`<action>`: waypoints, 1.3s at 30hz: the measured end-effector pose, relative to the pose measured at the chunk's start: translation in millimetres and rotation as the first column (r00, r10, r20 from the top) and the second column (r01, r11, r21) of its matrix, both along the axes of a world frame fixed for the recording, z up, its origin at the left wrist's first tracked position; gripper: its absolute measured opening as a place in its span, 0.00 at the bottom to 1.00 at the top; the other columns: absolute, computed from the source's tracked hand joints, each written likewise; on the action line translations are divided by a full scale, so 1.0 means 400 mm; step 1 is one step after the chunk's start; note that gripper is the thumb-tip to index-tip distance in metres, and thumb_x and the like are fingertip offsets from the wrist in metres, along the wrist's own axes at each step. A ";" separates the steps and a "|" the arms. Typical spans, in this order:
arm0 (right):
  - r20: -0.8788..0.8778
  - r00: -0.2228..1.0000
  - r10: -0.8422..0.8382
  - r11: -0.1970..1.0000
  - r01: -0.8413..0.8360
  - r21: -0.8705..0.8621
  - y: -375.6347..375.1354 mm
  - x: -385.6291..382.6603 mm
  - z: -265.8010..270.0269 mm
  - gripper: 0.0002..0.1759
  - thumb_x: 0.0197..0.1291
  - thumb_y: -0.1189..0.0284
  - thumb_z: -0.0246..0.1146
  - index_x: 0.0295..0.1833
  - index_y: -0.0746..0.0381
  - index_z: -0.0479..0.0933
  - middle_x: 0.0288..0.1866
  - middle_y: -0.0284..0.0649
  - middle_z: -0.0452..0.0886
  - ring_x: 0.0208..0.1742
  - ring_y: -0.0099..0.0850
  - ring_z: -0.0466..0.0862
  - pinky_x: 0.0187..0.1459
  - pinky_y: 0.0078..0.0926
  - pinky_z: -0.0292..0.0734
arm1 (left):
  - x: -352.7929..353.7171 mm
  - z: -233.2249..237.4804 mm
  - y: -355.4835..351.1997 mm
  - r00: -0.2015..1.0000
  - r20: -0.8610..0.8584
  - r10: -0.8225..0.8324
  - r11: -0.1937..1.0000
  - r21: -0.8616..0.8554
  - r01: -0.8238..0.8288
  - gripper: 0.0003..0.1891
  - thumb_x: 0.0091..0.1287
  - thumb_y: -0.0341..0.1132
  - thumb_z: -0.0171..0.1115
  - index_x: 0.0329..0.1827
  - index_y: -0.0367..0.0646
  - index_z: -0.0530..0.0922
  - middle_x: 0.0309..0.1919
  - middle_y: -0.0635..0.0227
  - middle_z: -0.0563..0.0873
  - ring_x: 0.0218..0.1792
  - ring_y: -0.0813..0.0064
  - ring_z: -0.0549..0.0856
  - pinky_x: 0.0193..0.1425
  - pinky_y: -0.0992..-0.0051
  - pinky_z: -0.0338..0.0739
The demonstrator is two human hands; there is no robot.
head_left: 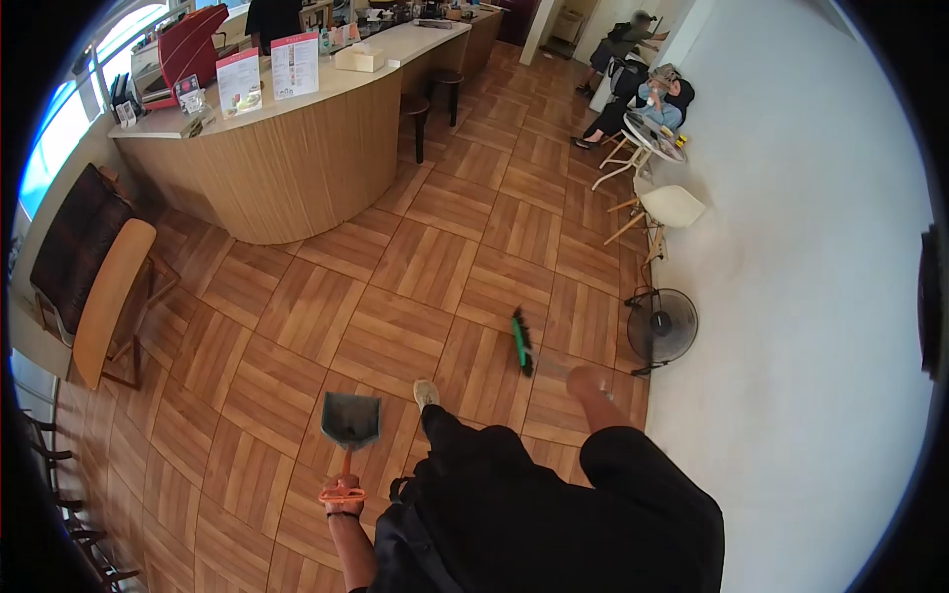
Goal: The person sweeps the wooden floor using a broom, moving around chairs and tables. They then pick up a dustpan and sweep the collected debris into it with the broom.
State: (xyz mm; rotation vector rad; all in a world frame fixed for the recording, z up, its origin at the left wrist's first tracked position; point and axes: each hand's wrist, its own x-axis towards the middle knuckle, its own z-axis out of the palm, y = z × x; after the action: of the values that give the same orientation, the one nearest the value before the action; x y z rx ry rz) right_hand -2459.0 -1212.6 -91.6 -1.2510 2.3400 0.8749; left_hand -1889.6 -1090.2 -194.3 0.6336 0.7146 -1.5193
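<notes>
My left hand [343, 490] is closed round the orange handle of a dustpan, low at the left of my body. The dustpan's grey-green pan [351, 419] points forward, left of my beige shoe [426, 393]. My right hand [586, 382] reaches forward on the right, blurred, with its fingers wrapped round a broom's thin handle. That handle runs left to the green broom head [520, 342] with dark bristles, low over the wooden floor [395, 326].
A black fan [662, 324] stands by the white wall at right, with a white chair [672, 206] and round table [652, 138] beyond. People sit and stand behind. A curved counter [287, 178] and stools fill the upper left; an armchair [114, 296] stands left.
</notes>
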 end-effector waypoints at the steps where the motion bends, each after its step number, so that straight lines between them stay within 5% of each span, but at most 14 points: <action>1: 0.043 0.999 0.002 0.998 0.001 -0.060 -0.046 0.043 0.003 0.13 0.58 0.72 0.53 0.40 0.66 0.80 0.41 0.49 0.81 0.43 0.42 0.82 0.37 0.41 0.76 | 0.017 -0.042 -0.021 0.989 -0.115 0.091 0.996 0.034 -0.087 0.08 0.66 0.39 0.47 0.35 0.44 0.68 0.25 0.71 0.72 0.25 0.78 0.73 0.25 0.79 0.72; 4: 0.165 0.967 0.195 0.977 -0.175 -0.125 -0.201 0.134 -0.060 0.12 0.55 0.74 0.54 0.37 0.69 0.80 0.37 0.52 0.81 0.40 0.44 0.82 0.32 0.43 0.76 | 0.003 -0.015 -0.140 0.945 -0.241 0.220 0.975 0.048 -0.215 0.10 0.67 0.41 0.45 0.39 0.44 0.68 0.25 0.70 0.73 0.27 0.77 0.73 0.30 0.76 0.73; 6: 0.213 0.952 0.220 0.966 -0.183 -0.181 -0.317 0.201 0.021 0.12 0.54 0.72 0.55 0.35 0.68 0.80 0.36 0.54 0.81 0.38 0.45 0.82 0.33 0.41 0.76 | 0.043 -0.139 -0.222 0.792 -0.534 0.295 0.948 0.058 -0.314 0.10 0.67 0.40 0.45 0.39 0.43 0.68 0.26 0.69 0.73 0.28 0.75 0.74 0.32 0.75 0.74; 9: 0.288 0.920 0.266 0.961 -0.228 -0.157 -0.514 0.186 0.084 0.14 0.53 0.68 0.56 0.33 0.69 0.80 0.33 0.54 0.81 0.37 0.45 0.82 0.35 0.40 0.76 | 0.101 -0.326 -0.321 -0.081 -0.906 0.416 0.826 0.413 -0.383 0.10 0.67 0.39 0.44 0.40 0.42 0.68 0.28 0.66 0.75 0.30 0.73 0.76 0.34 0.73 0.75; 11: 0.307 0.900 0.311 0.942 -0.248 -0.226 -0.633 0.146 0.084 0.15 0.53 0.66 0.57 0.32 0.68 0.80 0.32 0.53 0.81 0.37 0.45 0.82 0.35 0.41 0.76 | 0.111 -0.281 -0.410 0.305 -0.876 0.374 0.875 0.225 -0.428 0.10 0.68 0.38 0.44 0.40 0.39 0.67 0.26 0.64 0.74 0.28 0.73 0.75 0.32 0.76 0.74; 14: 0.260 0.901 0.348 0.913 -0.263 -0.312 -0.809 0.133 0.141 0.15 0.52 0.65 0.57 0.31 0.68 0.80 0.31 0.51 0.81 0.36 0.46 0.82 0.34 0.41 0.76 | 0.099 -0.164 -0.549 0.834 -0.480 0.270 0.955 0.027 -0.294 0.10 0.69 0.36 0.44 0.38 0.37 0.66 0.24 0.64 0.73 0.25 0.73 0.73 0.30 0.80 0.73; 23: 0.088 0.958 0.274 0.885 -0.216 -0.412 -1.197 0.220 0.106 0.10 0.53 0.69 0.57 0.32 0.64 0.81 0.31 0.45 0.82 0.35 0.41 0.83 0.29 0.39 0.76 | 0.162 -0.195 -0.801 0.942 -0.053 0.331 0.942 0.081 -0.326 0.10 0.69 0.37 0.43 0.37 0.41 0.68 0.27 0.66 0.74 0.28 0.73 0.74 0.32 0.76 0.74; 26: 0.087 0.966 0.242 0.917 -0.198 -0.348 -1.244 0.329 0.015 0.08 0.52 0.72 0.57 0.31 0.61 0.82 0.32 0.44 0.83 0.34 0.40 0.83 0.26 0.39 0.76 | 0.250 -0.253 -0.866 0.878 -0.362 0.311 0.949 0.158 -0.271 0.10 0.69 0.38 0.43 0.35 0.43 0.68 0.28 0.66 0.75 0.29 0.72 0.75 0.34 0.75 0.74; 29: 0.057 0.973 0.223 0.943 -0.201 -0.266 -1.234 0.458 -0.086 0.09 0.51 0.73 0.56 0.32 0.61 0.82 0.32 0.44 0.82 0.34 0.40 0.83 0.25 0.40 0.75 | 0.312 -0.265 -0.929 0.196 -0.728 0.657 0.724 0.537 -0.433 0.11 0.67 0.38 0.46 0.47 0.43 0.70 0.26 0.70 0.74 0.28 0.75 0.75 0.33 0.74 0.75; 30: 0.041 0.975 0.217 0.950 -0.201 -0.240 -1.218 0.493 -0.115 0.09 0.51 0.73 0.56 0.32 0.62 0.82 0.31 0.45 0.82 0.34 0.40 0.83 0.25 0.41 0.75 | 0.312 -0.179 -0.965 -0.438 -0.592 0.677 0.491 0.806 -0.331 0.14 0.66 0.37 0.47 0.52 0.42 0.69 0.24 0.71 0.74 0.27 0.75 0.74 0.31 0.74 0.75; 31: 0.049 0.946 0.320 0.927 -0.302 -0.223 -1.189 0.524 -0.134 0.10 0.51 0.73 0.55 0.32 0.63 0.81 0.31 0.46 0.82 0.33 0.41 0.83 0.25 0.42 0.75 | 0.296 -0.083 -1.025 -0.880 -0.178 0.441 0.311 0.950 -0.036 0.18 0.65 0.36 0.47 0.57 0.41 0.68 0.23 0.72 0.73 0.26 0.76 0.74 0.30 0.73 0.74; 37: 0.162 0.770 0.618 0.771 -0.552 -0.318 -1.065 0.701 -0.052 0.10 0.49 0.75 0.53 0.26 0.67 0.79 0.27 0.52 0.79 0.29 0.47 0.81 0.26 0.46 0.74 | 0.359 -0.025 -1.152 -0.979 0.074 0.188 0.292 0.948 0.128 0.36 0.53 0.42 0.51 0.69 0.50 0.57 0.27 0.62 0.83 0.23 0.68 0.82 0.24 0.66 0.73; 38: 0.191 0.737 0.649 0.749 -0.574 -0.329 -1.072 0.719 0.011 0.10 0.49 0.75 0.53 0.24 0.66 0.78 0.27 0.53 0.79 0.28 0.47 0.81 0.27 0.46 0.74 | 0.391 -0.117 -1.133 -0.958 0.011 0.287 0.493 0.856 0.157 0.39 0.50 0.43 0.53 0.70 0.49 0.55 0.22 0.64 0.82 0.21 0.66 0.81 0.24 0.64 0.74; 39: 0.260 0.790 0.555 0.829 -0.499 -0.253 -1.087 0.746 0.072 0.09 0.49 0.73 0.54 0.24 0.65 0.77 0.27 0.52 0.79 0.28 0.47 0.80 0.27 0.44 0.74 | 0.384 -0.091 -1.143 -0.983 0.143 0.113 0.436 0.882 0.179 0.29 0.54 0.40 0.52 0.63 0.60 0.68 0.22 0.67 0.82 0.22 0.64 0.80 0.25 0.61 0.71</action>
State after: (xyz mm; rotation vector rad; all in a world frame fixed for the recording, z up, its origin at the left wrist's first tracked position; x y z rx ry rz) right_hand -2160.6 -1647.4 -62.7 -2.0175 1.8481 0.5565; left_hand -1736.1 -1547.3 -230.6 2.1872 -2.3217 -0.4538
